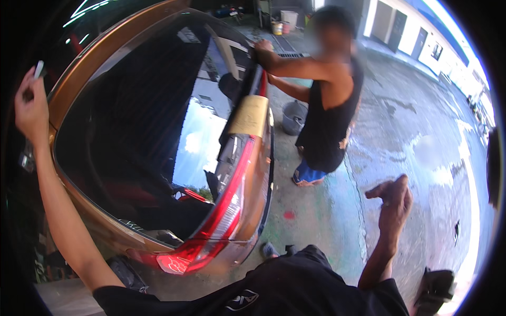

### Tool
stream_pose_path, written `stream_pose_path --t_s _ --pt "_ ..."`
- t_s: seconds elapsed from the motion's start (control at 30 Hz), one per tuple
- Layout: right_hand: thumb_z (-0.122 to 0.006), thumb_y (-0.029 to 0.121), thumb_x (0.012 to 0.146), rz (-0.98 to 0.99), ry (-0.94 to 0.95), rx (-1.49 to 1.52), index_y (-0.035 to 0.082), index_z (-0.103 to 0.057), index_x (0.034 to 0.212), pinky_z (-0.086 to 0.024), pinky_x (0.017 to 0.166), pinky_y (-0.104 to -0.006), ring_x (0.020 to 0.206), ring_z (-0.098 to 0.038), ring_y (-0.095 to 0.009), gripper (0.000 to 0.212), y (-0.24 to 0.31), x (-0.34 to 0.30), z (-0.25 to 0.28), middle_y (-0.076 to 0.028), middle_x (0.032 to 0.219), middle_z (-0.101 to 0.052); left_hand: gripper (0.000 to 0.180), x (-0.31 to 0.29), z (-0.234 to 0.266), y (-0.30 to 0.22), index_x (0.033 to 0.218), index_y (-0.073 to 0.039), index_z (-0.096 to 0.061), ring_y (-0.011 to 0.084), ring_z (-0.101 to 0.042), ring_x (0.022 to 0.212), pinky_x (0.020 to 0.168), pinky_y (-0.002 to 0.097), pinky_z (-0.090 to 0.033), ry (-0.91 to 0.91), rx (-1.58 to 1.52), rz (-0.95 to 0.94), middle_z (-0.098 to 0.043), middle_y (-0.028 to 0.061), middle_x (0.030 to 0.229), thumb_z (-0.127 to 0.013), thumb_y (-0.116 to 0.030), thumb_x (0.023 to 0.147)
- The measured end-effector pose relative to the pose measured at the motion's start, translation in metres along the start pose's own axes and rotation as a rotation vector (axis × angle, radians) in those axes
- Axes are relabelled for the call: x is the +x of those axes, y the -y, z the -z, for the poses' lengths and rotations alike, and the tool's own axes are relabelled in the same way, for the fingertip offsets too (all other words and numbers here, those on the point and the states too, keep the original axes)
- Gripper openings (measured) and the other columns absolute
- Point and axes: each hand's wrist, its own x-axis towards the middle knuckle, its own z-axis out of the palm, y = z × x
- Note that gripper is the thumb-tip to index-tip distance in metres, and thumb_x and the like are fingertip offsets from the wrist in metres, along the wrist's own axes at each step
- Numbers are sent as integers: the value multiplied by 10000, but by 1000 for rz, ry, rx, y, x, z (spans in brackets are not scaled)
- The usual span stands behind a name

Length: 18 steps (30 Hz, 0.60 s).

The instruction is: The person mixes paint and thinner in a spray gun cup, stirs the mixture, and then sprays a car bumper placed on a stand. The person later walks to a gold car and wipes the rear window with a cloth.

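My left hand is raised beside the orange-brown car, its fingers closed around a small whitish flat piece. What kind of thing this is does not show clearly. Between my arms stretches the car's dark rear window, with sky mirrored in it. A red and clear tail light runs along the near right side of the glass. Away from the car, my right hand hangs over the floor, thumb apart from loosely bent fingers, holding nothing.
Beyond the car's rear edge another person in a black sleeveless top and blue shorts reaches both hands to the car. A grey bucket stands beside that person. Wet patches mark the concrete floor. More buckets stand farther back.
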Motion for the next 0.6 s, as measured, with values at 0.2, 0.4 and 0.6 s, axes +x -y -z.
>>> stream_pose_path --t_s 0.2,0.4,0.6 --pt "-496 316 1196 -190 315 166 -37 -580 1470 -490 549 -259 540 -678 -139 454 -16 -30 19 -53 620 -680 180 -78 86 -231 1222 91 -508 427 -753 1136 976 481 -656 163 -27 -115 -712 360 1263 -576 122 1059" --pt "-591 224 1161 -383 765 206 -12 -361 1658 -568 627 -287 658 -719 -160 596 -62 -100 7 -146 975 -792 234 -268 175 -480 1198 23 -632 302 -764 922 786 388 -643 297 -137 402 -736 227 1180 -659 6 966" --pt "-563 142 1151 -492 1029 -17 -8 -340 1666 -547 511 -255 552 -634 -103 581 -79 -175 0 -196 1125 -795 225 -369 223 -653 1000 -43 -646 320 -722 702 607 408 -583 595 -314 1116 -720 127 908 -772 19 824"
